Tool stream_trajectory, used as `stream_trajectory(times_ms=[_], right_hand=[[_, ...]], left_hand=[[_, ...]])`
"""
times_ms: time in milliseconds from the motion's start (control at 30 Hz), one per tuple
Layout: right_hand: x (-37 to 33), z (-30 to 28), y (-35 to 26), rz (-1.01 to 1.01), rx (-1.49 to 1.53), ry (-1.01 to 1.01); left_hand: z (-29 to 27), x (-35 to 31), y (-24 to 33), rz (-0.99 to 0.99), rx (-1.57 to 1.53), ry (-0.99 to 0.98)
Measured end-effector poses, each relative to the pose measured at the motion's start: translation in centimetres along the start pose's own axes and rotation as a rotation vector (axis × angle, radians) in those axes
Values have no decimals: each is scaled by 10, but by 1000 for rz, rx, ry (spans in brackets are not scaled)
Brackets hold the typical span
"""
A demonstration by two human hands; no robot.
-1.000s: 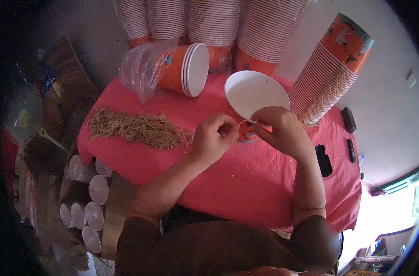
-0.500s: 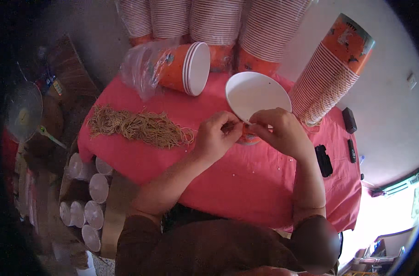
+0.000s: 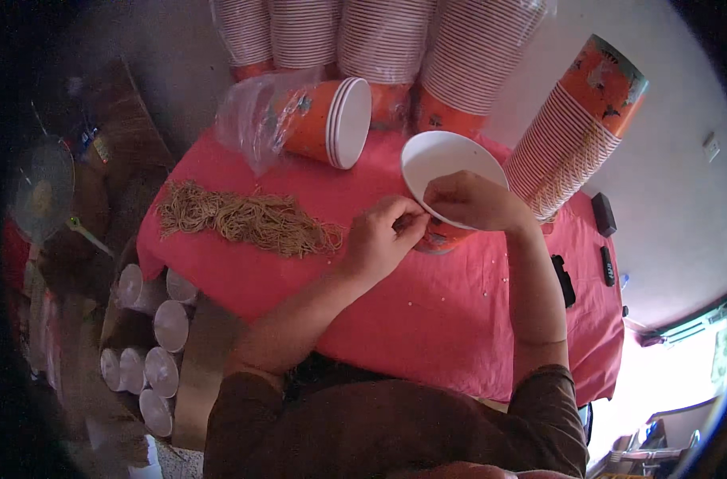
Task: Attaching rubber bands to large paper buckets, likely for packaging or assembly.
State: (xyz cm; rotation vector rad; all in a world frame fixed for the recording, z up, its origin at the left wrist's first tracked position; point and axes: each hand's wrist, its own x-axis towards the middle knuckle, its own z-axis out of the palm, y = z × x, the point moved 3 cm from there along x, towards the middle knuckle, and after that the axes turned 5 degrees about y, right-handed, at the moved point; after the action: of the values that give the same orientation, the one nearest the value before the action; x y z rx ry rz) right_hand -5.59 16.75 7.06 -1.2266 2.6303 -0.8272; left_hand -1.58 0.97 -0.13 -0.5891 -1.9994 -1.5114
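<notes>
Pink-clothed surface (image 3: 427,311), cup stacks (image 3: 379,36) along far edge. Your cup (image 3: 447,164) stands near far edge, right of centre, upright, mouth up, long axis vertical. Right hand (image 3: 471,199) clenched on near rim; left hand (image 3: 383,239) pinches something small at cup's side, likely band. Band pile (image 3: 248,219) at left edge looks large: much work left. Banded cups (image 3: 152,327) sit in box below left edge.
</notes>
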Motion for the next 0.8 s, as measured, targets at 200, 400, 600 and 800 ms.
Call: stream_trajectory(times_ms=[200, 400, 600, 800], right_hand=[[-34, -23, 7, 168, -249, 435], [-122, -84, 30, 466, -481, 777], [-183, -109, 51, 856, -1057, 726], [-149, -79, 26, 562, -791, 696]], left_hand=[[-11, 1, -3, 51, 3, -25], [-26, 11, -20, 202, 78, -54], [-38, 15, -13, -37, -110, -192], [-37, 14, -16, -463, -617, -420]])
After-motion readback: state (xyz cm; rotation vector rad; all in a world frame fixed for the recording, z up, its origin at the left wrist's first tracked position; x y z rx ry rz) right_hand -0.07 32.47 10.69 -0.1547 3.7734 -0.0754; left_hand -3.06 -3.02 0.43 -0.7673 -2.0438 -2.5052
